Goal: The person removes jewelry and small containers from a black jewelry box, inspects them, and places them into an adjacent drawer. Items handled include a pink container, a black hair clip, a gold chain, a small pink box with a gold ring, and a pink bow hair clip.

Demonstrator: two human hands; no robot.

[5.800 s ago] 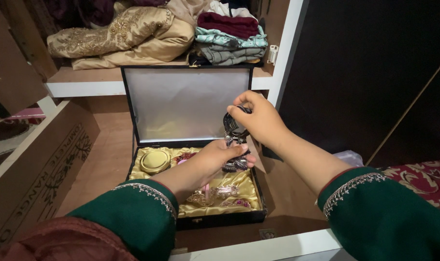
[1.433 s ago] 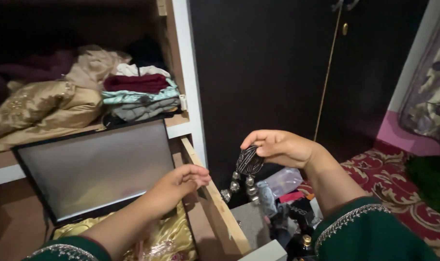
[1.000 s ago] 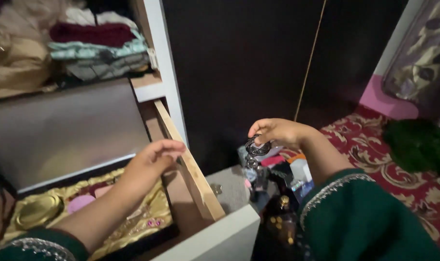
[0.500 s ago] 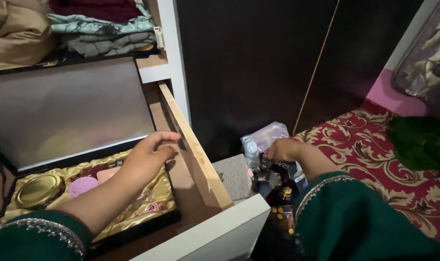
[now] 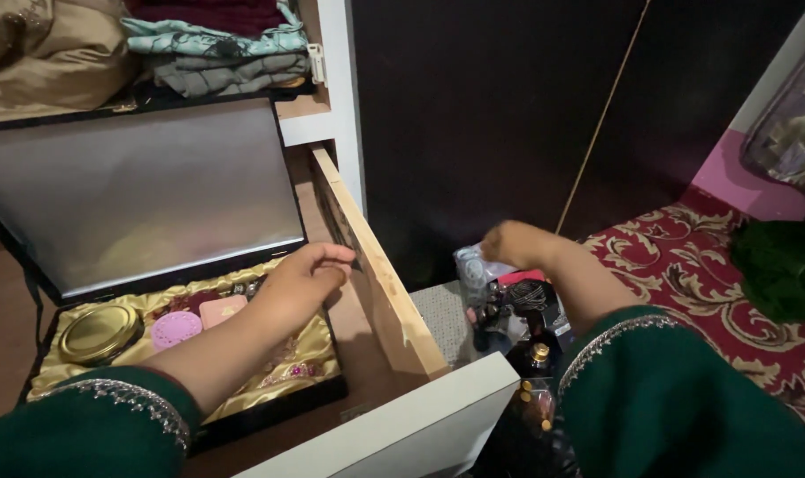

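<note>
My left hand point(image 5: 307, 273) hovers over an open black jewellery box point(image 5: 274, 414) lined with gold satin, fingers loosely apart and holding nothing. In the box lie a round gold tin point(image 5: 100, 334), a round pink case point(image 5: 176, 329), a small pink box point(image 5: 223, 311) and some jewellery. My right hand point(image 5: 511, 242) is to the right of the drawer's wooden side point(image 5: 380, 274), above a heap of small things on the floor. Its fingers curl downward, out of sight. A dark oval striped pendant point(image 5: 528, 296) lies just below it among the clutter.
The box's grey-lined lid point(image 5: 154, 186) stands upright against the shelf. Folded clothes point(image 5: 225, 53) are stacked above. The drawer's white front point(image 5: 402, 434) juts toward me. A gold-capped bottle point(image 5: 538, 354) stands in the clutter. A dark wardrobe door point(image 5: 491, 115), red patterned carpet point(image 5: 730, 292) and green cloth point(image 5: 783, 265) lie to the right.
My right hand carried the dark pendant out of the box, over the drawer side and down to the floor clutter; it now sits slightly higher. My left hand stayed over the box.
</note>
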